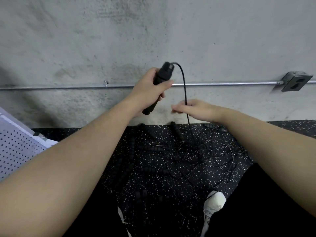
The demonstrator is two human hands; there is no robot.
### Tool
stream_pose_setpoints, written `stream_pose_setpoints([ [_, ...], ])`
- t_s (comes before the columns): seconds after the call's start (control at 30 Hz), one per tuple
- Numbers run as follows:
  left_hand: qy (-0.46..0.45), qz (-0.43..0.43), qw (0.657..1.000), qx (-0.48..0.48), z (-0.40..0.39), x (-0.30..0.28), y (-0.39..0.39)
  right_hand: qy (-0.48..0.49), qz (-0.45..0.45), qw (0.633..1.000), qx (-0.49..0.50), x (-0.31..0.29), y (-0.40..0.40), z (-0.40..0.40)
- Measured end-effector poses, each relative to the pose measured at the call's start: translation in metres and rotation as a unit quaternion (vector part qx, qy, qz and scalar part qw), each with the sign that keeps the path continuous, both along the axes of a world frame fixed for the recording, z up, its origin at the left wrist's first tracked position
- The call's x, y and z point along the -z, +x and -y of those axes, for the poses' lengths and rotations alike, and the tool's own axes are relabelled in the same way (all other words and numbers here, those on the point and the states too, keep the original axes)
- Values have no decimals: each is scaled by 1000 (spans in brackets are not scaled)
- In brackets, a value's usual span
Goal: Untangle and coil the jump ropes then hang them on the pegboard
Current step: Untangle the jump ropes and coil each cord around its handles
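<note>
Nearest the camera, white shoes [214, 202] are planted on the speckled rubber floor [145, 185], just short of the tangle of jump ropes [188, 151], which lies heaped between feet and wall with a loose handle [177, 130] resting at its far edge. The heap is left on the floor, presumably so that one rope can be drawn free of the rest.

Above it, one cord [185, 89] is led upward past the right hand [196, 109]; it is guided there by fingers lying fairly straight, though whether it is pinched cannot be told (the fingertips are blurred). Its top arcs into a black handle [159, 86], which is gripped firmly in the left hand [148, 93] and held raised, apparently to keep the cord taut for tracing.

At the left edge, a white pegboard [15, 147] is seen, leaning low. Farthest back, a conduit [222, 84] is run along the concrete wall [153, 31] to an outlet box [295, 81].
</note>
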State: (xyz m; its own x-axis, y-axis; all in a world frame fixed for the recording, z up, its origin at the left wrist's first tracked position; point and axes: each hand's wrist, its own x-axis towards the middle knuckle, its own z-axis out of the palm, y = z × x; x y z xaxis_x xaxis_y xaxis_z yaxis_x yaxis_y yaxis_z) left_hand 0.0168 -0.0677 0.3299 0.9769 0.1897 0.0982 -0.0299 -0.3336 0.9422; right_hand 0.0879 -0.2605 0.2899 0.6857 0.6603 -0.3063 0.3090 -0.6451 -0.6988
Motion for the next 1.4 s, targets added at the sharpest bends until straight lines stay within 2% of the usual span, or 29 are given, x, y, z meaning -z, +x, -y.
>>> stream_pose_setpoints([
  [0.07,-94,21,993,-66,-5,-2,3,-40,-40,998,-34,-1,-5,3],
  [0.17,-223,36,956,-185,-25,-1,7,-54,-97,994,-11,5,0,15],
  [0.27,-243,-5,936,-254,-48,3,5,12,-88,994,57,13,11,27],
  [0.37,-158,-116,956,-218,-54,8,-4,83,-15,983,162,12,22,33],
  [0.47,-31,-183,973,-140,-43,14,-10,107,32,974,196,9,25,32],
  [0.53,80,-182,974,-110,-33,17,-9,93,46,978,179,4,20,26],
  [0.63,230,-166,958,-44,-12,16,-7,94,41,985,141,0,11,12],
  [0.77,339,-153,925,74,16,19,-7,135,29,983,120,-4,-1,-6],
  [0.93,293,-121,946,68,15,21,-2,197,-9,973,119,-6,1,-2],
  [1.0,256,-90,961,50,13,23,2,190,-26,976,107,-3,2,5],
  [1.07,194,-59,979,0,10,22,4,120,-33,989,84,2,5,13],
  [1.13,106,-43,991,-67,2,19,5,10,-49,998,37,9,9,23],
  [1.23,-7,-52,986,-158,-19,13,7,-107,-61,992,2,12,10,34],
  [1.3,-21,-81,983,-163,-30,13,4,-90,-36,995,16,9,10,38],
  [1.4,-9,-127,981,-144,-35,14,-3,16,27,993,117,2,15,37],
])
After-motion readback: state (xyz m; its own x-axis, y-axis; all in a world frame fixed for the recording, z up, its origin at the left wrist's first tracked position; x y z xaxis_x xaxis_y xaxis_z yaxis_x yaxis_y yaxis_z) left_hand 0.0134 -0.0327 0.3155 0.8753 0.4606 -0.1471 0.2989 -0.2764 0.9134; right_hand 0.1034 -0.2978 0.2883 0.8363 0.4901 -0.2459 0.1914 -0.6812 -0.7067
